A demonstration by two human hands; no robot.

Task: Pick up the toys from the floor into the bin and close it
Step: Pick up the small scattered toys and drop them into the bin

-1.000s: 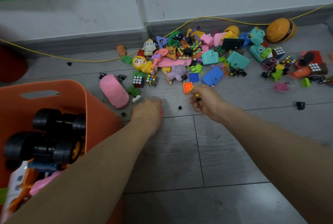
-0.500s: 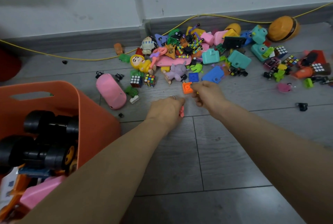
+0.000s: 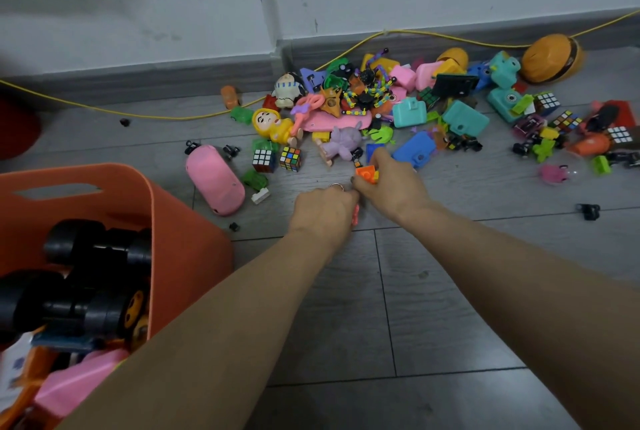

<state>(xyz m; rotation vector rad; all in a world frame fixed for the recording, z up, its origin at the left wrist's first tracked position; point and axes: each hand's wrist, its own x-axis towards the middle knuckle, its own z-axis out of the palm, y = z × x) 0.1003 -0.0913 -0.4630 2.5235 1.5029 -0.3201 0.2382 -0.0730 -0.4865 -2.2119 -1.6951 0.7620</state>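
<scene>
- Head view, the step in hand: gathering small toys from the near edge of the toy pile (image 3: 398, 111). The right hand (image 3: 391, 184) curls its fingers round a small orange block (image 3: 366, 173), seemingly mid-pick. The left hand (image 3: 325, 211) sits just beside it, knuckles up, fingers curled round something pink-red (image 3: 354, 216) poking out at its edge; what that piece is I cannot tell.
- Head view, the task's things: the orange bin (image 3: 166, 208) stands at the lower left, already holding a black-wheeled truck (image 3: 90, 277) and pink pieces. Most toys lie on the grey floor (image 3: 346, 308) against the skirting board (image 3: 173, 75); no lid is visible.
- Next move, as I judge it: lift both handfuls and swing left over the bin's rim, then release.
- Edges and room: open floor lies between hands and bin. A pink oval toy (image 3: 214, 178) and two puzzle cubes (image 3: 277, 159) sit near that path; a yellow cable (image 3: 156, 114) runs along the wall behind the pile.
</scene>
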